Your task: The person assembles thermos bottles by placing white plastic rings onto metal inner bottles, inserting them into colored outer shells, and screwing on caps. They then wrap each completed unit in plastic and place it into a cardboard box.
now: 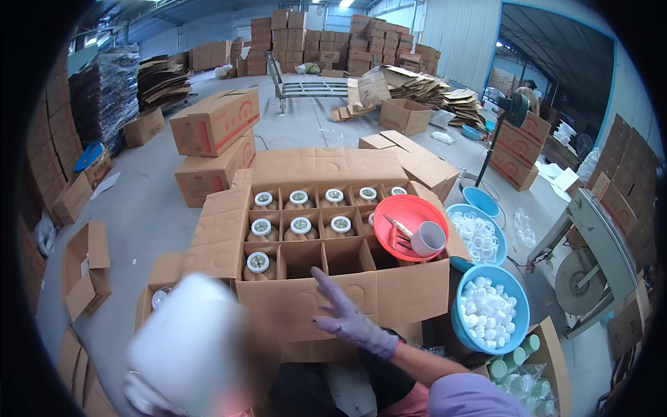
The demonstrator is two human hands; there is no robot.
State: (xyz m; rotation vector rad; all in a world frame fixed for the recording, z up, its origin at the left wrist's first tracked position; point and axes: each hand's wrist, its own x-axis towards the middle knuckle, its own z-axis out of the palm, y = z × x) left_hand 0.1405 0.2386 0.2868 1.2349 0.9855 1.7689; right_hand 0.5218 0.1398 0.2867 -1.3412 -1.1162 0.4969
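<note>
My right hand (351,320), in a pale purple glove, reaches over the near edge of a large open carton (340,292) with its fingers spread and nothing in them. Cardboard dividers split the carton into compartments. Jars with white-rimmed lids (300,226) stand upright in the back rows, and one jar (258,264) sits at the near left; compartments beside it are vacant. A big blurred white object (184,340), too close to make out, fills the lower left. Pale gloved fingers of my left hand (142,396) curl at its lower edge; the rest is hidden.
A red basin (390,244) with a grey cup and small tools rests on the carton's right corner. Right of it stand blue basins of white rings (479,236) and white caps (490,313), and a box of green-lidded containers (521,361). Stacked cartons (215,125) stand behind left.
</note>
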